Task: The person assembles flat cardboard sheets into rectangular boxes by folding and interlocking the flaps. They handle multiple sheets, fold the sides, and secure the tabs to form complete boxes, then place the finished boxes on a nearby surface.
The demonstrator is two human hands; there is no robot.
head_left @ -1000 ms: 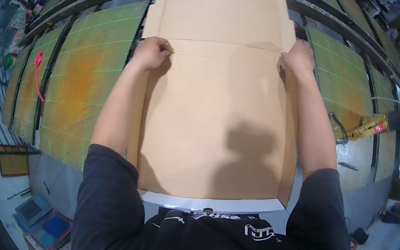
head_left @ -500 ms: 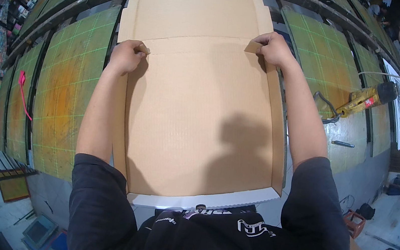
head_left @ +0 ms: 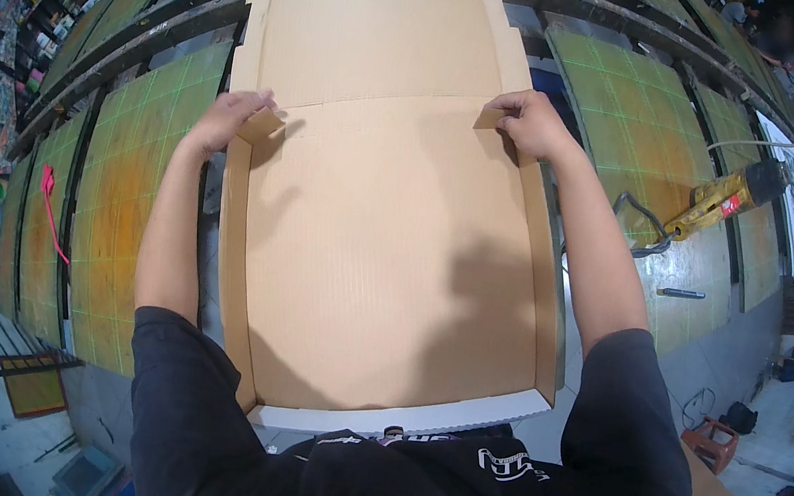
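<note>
A large brown cardboard box (head_left: 386, 257) lies open in front of me, its long side walls standing up and a white-faced edge (head_left: 405, 416) nearest my body. Beyond a crease, its lid panel (head_left: 376, 25) stretches flat away from me. At the far left corner, my left hand (head_left: 231, 118) has its fingers on a small corner flap (head_left: 261, 127), which is folded inward. My right hand (head_left: 531, 125) pinches the matching flap (head_left: 487, 117) at the far right corner between thumb and fingers. Both flaps stand roughly upright.
Green gridded boards (head_left: 137, 204) lie on dark rails on both sides. To the right are a yellow and black corded power tool (head_left: 729, 200), a slim pen-like tool (head_left: 680, 293) and white printed sheets (head_left: 789, 204). A pink strap (head_left: 49, 197) hangs at left; a reddish stool (head_left: 709, 443) stands lower right.
My left hand has shifted outward to the left, and the left corner flap now shows clearly, turned inward. My right hand keeps its pinch. The whole scene sits slightly lower in view.
</note>
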